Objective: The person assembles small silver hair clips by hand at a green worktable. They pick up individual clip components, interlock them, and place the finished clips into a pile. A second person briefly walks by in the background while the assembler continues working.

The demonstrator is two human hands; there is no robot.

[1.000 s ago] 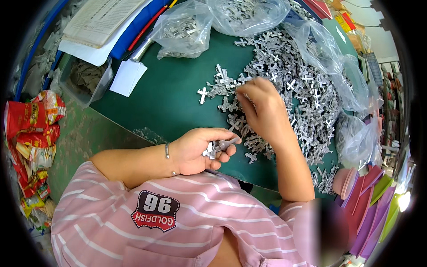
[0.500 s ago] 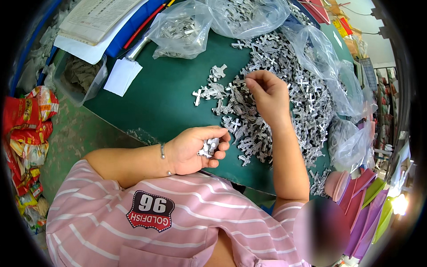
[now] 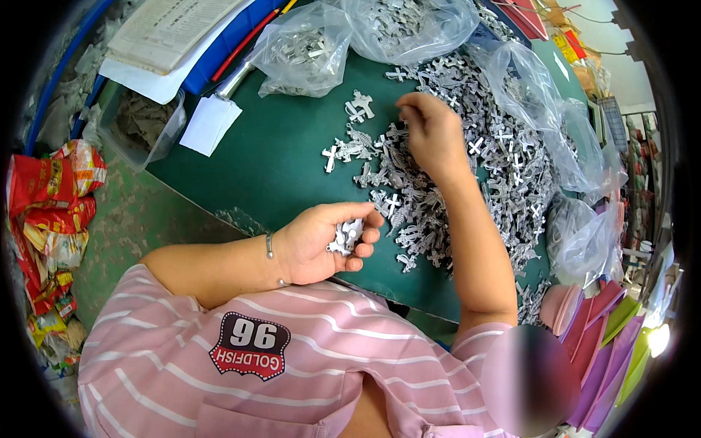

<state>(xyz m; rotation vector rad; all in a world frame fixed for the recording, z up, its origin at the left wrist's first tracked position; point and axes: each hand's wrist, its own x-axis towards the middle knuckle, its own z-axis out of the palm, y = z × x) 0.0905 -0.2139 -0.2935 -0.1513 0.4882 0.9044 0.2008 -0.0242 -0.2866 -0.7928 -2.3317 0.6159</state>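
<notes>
My left hand [image 3: 307, 244] is cupped palm up near the table's front edge, its fingers curled round several small silver metal charms [image 3: 345, 237]. Over the left side of a large heap of cross-shaped and figure-shaped metal charms [image 3: 504, 171] is my right hand [image 3: 437, 139], back up. Its thumb and fingertips are pressed together; whether a piece is between them is hidden. Left of the right hand lies a small cluster of charms [image 3: 358, 107] on the green tabletop [image 3: 285, 157]. Another loose group of charms [image 3: 352, 146] sits nearer to me, beside the heap.
Clear plastic bags of charms [image 3: 303, 55] stand along the far side. More plastic bags [image 3: 580, 233] lie right of the heap. At left are a plastic tub [image 3: 150, 142], white papers [image 3: 210, 124] and a blue tray [image 3: 212, 69]. Red packages [image 3: 55, 186] are at the far left.
My right hand has shifted a little away from me and leftward over the heap's edge. The left hand stays cupped round its charms. The whole view has shifted slightly.
</notes>
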